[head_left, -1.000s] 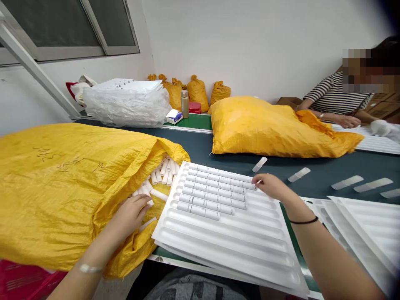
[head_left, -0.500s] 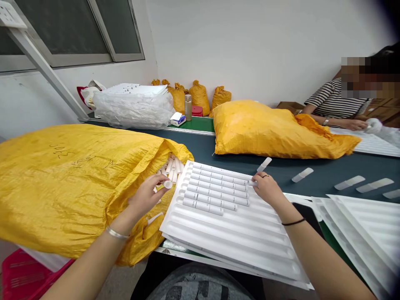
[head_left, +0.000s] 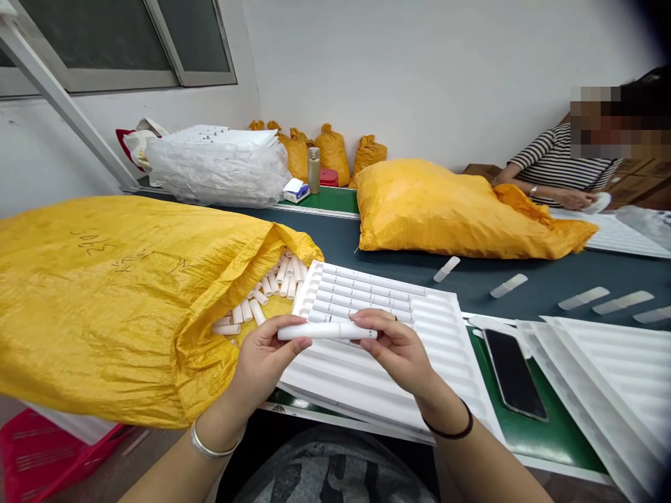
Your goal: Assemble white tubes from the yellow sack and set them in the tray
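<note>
Between my two hands a white plastic tube (head_left: 325,331) lies level, with a seam a little right of its middle. My left hand (head_left: 267,353) pinches its left end between thumb and fingers. The right end is in the closed fingers of my right hand (head_left: 401,349), partly hidden by them. Just below and behind the tube is a white ribbed tray (head_left: 377,398). Printed white tubes (head_left: 361,288) lie end to end in its far grooves, and my hands cover part of the nearer rows.
At left, a big yellow sack (head_left: 105,300) gapes toward the tray, showing loose white tube pieces (head_left: 286,276). A phone (head_left: 514,374) and stacked trays (head_left: 602,377) are on the right. Clear tube pieces (head_left: 508,286) stand on the dark belt, behind which lies another sack (head_left: 419,209). A co-worker (head_left: 556,168) sits far right.
My left hand has come right from the sack's mouth with a white piece. My right hand has moved back from the tray's far edge, and both now hold one tube. The phone is uncovered.
</note>
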A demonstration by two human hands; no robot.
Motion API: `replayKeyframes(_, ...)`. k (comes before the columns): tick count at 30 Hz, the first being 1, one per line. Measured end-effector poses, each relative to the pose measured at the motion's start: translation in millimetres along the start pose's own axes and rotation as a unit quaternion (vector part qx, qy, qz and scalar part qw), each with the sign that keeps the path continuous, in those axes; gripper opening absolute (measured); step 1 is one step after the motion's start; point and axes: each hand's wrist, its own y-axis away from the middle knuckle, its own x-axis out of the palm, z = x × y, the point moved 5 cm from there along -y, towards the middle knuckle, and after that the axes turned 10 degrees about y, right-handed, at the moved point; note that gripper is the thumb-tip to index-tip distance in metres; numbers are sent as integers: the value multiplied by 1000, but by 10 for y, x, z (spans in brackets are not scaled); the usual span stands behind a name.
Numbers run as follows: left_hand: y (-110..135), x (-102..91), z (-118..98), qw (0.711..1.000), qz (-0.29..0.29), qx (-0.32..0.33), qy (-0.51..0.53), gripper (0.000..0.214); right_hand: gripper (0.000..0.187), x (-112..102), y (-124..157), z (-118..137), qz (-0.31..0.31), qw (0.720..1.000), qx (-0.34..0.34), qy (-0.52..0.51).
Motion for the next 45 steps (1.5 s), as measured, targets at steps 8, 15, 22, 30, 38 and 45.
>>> replayKeyframes(8,34,204,-63,947,194,-13,-255,34,35,-78,-54,84,45,986,-82,140)
replayKeyframes(15,97,280,-226,896,201,184,-352,28,23,-102,-25,-74,38,987,24,152)
replayKeyframes(22,124,360,-307,861,190,285,-376,28,28,-95,19,-166,26,990,117,80)
replayKeyframes(30,77,428,-303,850,210,301,-378,30,31,-48,2,-157,21,984,175,-11)
replayKeyframes(38,105,485,-253,792,237,372,-422,43,43,51,22,-269,94,952,274,-99)
replayKeyframes(45,99,486,-105,870,263,196,-369,64,27,-43,3,51,116,978,4,175)
